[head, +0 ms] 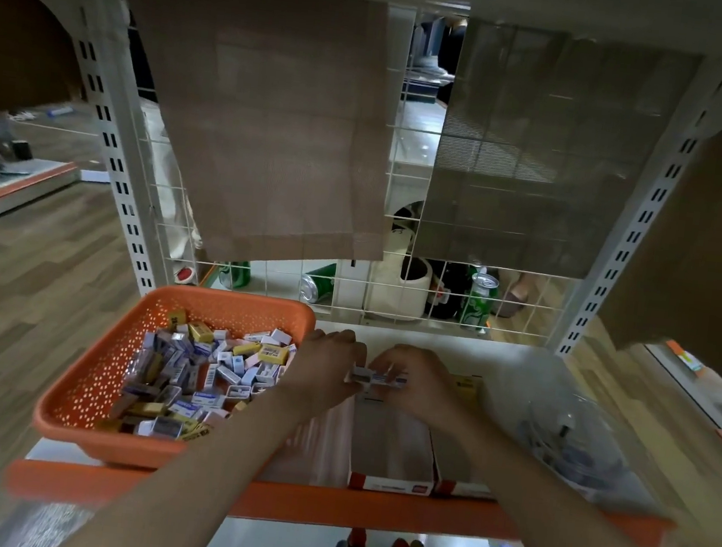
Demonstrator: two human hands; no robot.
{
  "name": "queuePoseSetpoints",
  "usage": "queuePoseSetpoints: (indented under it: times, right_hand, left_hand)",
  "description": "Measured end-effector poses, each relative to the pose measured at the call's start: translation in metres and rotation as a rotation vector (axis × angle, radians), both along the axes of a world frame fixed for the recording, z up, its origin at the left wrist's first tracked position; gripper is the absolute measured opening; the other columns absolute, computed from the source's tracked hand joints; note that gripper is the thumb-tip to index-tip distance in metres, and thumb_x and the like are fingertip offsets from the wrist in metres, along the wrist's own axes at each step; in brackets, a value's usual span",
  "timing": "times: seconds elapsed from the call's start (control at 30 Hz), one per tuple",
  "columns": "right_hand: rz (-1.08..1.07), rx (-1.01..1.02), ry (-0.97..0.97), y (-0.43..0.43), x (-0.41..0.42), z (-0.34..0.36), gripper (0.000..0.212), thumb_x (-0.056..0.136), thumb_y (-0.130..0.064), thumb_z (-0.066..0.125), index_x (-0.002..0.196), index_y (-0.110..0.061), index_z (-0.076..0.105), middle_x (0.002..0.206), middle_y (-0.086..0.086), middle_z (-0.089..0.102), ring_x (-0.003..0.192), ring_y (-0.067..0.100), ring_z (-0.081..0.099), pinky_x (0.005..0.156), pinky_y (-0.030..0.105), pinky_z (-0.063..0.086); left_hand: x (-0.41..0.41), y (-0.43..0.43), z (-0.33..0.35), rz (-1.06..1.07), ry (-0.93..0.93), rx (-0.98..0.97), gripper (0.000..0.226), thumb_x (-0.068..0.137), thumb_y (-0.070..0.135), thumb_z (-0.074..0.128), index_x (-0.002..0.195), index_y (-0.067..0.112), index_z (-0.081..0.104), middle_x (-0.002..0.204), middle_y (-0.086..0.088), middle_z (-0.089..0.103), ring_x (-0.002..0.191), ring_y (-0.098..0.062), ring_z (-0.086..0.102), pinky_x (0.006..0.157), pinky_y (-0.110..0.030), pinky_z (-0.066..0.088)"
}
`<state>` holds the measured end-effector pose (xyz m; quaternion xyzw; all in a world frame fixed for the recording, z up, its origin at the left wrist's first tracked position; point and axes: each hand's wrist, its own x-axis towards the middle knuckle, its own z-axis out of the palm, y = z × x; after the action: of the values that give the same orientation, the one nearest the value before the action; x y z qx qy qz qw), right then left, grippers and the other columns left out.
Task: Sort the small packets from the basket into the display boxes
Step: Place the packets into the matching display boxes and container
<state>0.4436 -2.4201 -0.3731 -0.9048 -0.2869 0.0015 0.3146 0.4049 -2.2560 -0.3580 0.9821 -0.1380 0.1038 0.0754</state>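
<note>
Looking down from my head camera, my left hand [330, 371] and my right hand [421, 383] meet over the far end of the display boxes [392, 457]. Between them I grip a short row of packets [378, 378], the fingers of both hands curled round its ends. The row is held over the back of the middle box; I cannot tell whether it touches the box. The orange basket [81, 381] stands just left of my left hand on the white shelf [511, 362], heaped with loose small packets [204, 372] in white, blue and yellow. A clear plastic tub [574, 437] sits to the right of the boxes.
</note>
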Motion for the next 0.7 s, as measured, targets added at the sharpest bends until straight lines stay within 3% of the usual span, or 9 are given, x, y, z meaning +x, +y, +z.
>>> queuePoseSetpoints:
  times: [0.23, 0.3, 0.43, 0.6, 0.7]
  right_hand:
    - [0.005, 0.007, -0.028, -0.021, -0.012, 0.011, 0.020, 0.075, -0.021, 0.077, 0.091, -0.012, 0.069, 0.087, -0.002, 0.064, 0.081, 0.015, 0.061, 0.074, 0.035, 0.052]
    - [-0.019, 0.011, -0.052, -0.032, -0.015, 0.016, 0.018, 0.074, -0.019, 0.077, 0.089, -0.013, 0.068, 0.084, -0.003, 0.062, 0.080, 0.015, 0.060, 0.073, 0.035, 0.051]
    - [-0.128, 0.052, -0.089, -0.078, -0.022, 0.024, 0.020, 0.074, -0.014, 0.077, 0.091, -0.011, 0.067, 0.082, -0.003, 0.062, 0.080, 0.018, 0.061, 0.076, 0.040, 0.053]
    - [-0.333, 0.039, -0.178, -0.158, -0.028, 0.027, 0.025, 0.070, -0.011, 0.080, 0.082, -0.026, 0.064, 0.076, -0.006, 0.060, 0.069, 0.021, 0.060, 0.071, 0.046, 0.053]
    - [-0.437, -0.029, -0.149, -0.188, -0.035, 0.031, 0.027, 0.070, -0.011, 0.078, 0.078, -0.029, 0.060, 0.080, 0.000, 0.063, 0.073, 0.021, 0.061, 0.073, 0.041, 0.052]
  left_hand:
    - [-0.011, -0.021, 0.012, -0.035, -0.032, 0.048, 0.033, 0.090, 0.039, 0.054, 0.119, 0.023, 0.054, 0.119, 0.003, 0.053, 0.108, -0.017, 0.052, 0.083, -0.022, 0.026]
    - [-0.012, -0.029, 0.015, -0.055, -0.044, 0.051, 0.040, 0.090, 0.040, 0.055, 0.126, 0.024, 0.049, 0.124, 0.003, 0.052, 0.113, -0.016, 0.051, 0.089, -0.024, 0.029]
    - [-0.012, -0.040, 0.016, -0.049, -0.052, 0.054, 0.049, 0.091, 0.039, 0.054, 0.135, 0.024, 0.040, 0.130, 0.004, 0.050, 0.121, -0.015, 0.048, 0.099, -0.027, 0.031]
    - [-0.012, -0.056, 0.013, -0.057, -0.039, 0.042, 0.039, 0.092, 0.037, 0.052, 0.127, 0.024, 0.046, 0.123, 0.004, 0.053, 0.114, -0.015, 0.051, 0.096, -0.026, 0.033]
    - [-0.010, -0.074, 0.012, -0.090, -0.046, 0.042, 0.037, 0.092, 0.037, 0.052, 0.125, 0.023, 0.047, 0.120, 0.003, 0.053, 0.111, -0.016, 0.052, 0.093, -0.026, 0.033]
